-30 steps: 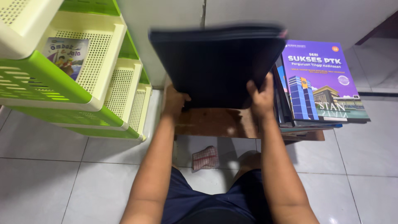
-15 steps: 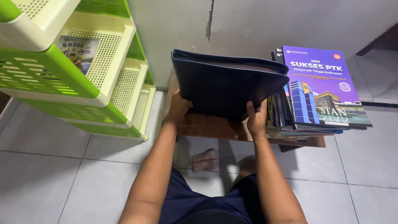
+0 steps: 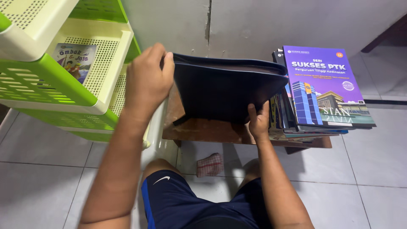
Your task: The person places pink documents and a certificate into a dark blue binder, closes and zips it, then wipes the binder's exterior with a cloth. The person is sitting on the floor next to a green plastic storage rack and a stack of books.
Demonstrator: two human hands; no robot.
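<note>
Dark navy zippered document folder (image 3: 227, 91), soft matte leather-like, stands on its long edge on the worn brown wooden stool (image 3: 207, 129), long axis left-right, zipper edge up, tilted back toward the wall. Left hand (image 3: 146, 80) clasps its top left corner; right hand (image 3: 257, 123) pinches the lower right edge, just beside the glossy book stack (image 3: 322, 91) on that stool.

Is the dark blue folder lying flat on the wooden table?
No, the dark blue folder stands tilted on its edge, gripped by the left hand and right hand.

Wooden table (image 3: 212, 130) — folder (image 3: 224, 91), books (image 3: 313, 101)
</note>
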